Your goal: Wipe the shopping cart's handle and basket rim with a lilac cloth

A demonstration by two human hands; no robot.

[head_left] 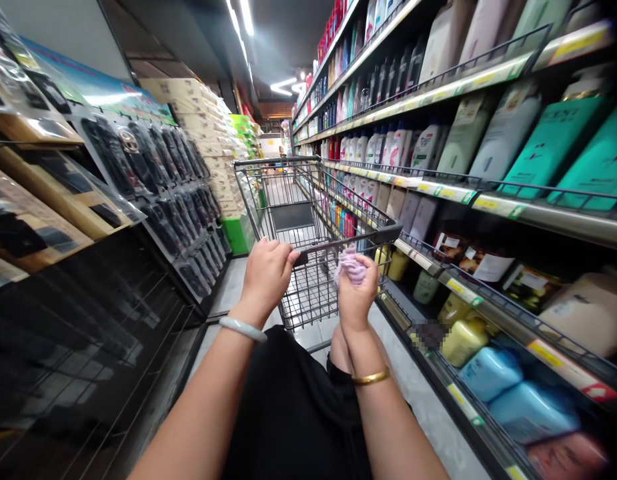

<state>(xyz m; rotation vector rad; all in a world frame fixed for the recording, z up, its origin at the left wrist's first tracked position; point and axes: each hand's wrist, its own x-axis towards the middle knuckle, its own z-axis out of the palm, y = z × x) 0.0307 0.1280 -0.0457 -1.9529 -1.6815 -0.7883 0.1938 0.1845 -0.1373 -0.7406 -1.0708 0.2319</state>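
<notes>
A dark wire shopping cart stands right in front of me, and no goods show in its basket. My left hand is wrapped round the left end of its handle, thumb along the bar. Just right of the handle's middle, my right hand is closed on a crumpled lilac cloth. The cloth bunches up beside the handle; whether the right hand also touches the bar I cannot tell.
Shelves of shampoo and lotion bottles run along the right, close to the cart. On the left hang packaged dark goods, with stacked patterned boxes beyond. The tiled aisle floor leads straight ahead.
</notes>
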